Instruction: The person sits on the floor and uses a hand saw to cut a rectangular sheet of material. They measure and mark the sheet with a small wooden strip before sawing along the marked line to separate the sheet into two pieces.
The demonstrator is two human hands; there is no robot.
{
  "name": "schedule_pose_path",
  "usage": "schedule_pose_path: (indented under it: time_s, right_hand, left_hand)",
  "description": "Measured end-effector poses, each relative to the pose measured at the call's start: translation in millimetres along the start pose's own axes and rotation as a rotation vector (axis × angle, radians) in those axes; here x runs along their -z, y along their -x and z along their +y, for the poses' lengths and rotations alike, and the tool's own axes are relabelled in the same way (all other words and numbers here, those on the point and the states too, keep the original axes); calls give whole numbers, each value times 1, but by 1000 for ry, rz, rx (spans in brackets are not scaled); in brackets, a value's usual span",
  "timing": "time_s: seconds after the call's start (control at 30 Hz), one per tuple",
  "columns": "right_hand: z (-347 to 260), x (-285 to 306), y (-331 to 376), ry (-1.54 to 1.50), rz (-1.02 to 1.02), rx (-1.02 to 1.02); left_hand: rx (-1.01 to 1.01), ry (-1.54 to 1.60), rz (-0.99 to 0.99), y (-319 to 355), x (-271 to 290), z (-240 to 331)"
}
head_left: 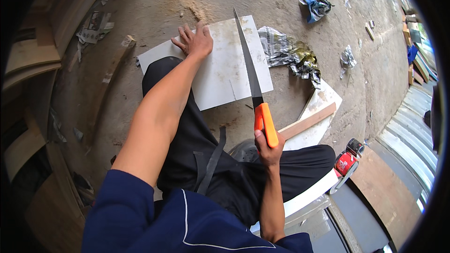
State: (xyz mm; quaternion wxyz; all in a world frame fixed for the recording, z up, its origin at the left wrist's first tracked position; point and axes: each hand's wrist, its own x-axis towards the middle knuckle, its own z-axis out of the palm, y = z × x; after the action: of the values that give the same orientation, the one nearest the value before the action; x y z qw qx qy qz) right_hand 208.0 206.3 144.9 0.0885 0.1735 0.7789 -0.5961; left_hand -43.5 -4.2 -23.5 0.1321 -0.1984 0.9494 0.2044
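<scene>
A white board with brownish smudges lies in front of my bent left knee. My left hand is pressed on its far left part, fingers spread. In my right hand is a hand saw, gripped by its orange handle. The long dark blade points away from me over the right part of the board, its tip reaching past the far edge. Whether the teeth touch the board I cannot tell. A short dark line marks the board near its close edge.
Crumpled printed wrapping lies right of the board, with a wooden strip on another white piece nearer me. Beside my right knee are a red can and a tape roll. Wooden cabinet parts stand left; sawdust lies beyond.
</scene>
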Motion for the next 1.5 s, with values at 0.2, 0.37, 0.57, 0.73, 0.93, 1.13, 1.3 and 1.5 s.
schedule_pose_path:
  time_s: [0.2,0.37,0.57,0.73,0.93,1.13,1.3,1.5]
  right_hand:
    - [-7,-27,-27,46,-72,72]
    - [-6,-42,-47,74,-88,163]
    - [-2,-47,-62,6,-112,29]
    - [3,-46,-69,12,-126,20]
    - [-8,-40,-68,11,-164,-54]
    - [-16,-49,-78,-1,-142,-92]
    - [-18,-68,-108,102,-145,-21]
    - [-15,-47,-51,68,-131,-35]
  left_hand:
    - [-6,-63,-345,-7,20,-5]
    - [-38,-113,-490,-19,27,-13]
    - [-32,-119,-485,-19,24,-11]
    - [-30,-101,-480,-17,22,-10]
    - [-60,-108,-427,-21,15,-18]
    - [-60,-98,-429,-20,14,-14]
    - [-46,-82,-441,-16,18,-7]
    - [7,-126,-405,-20,10,-15]
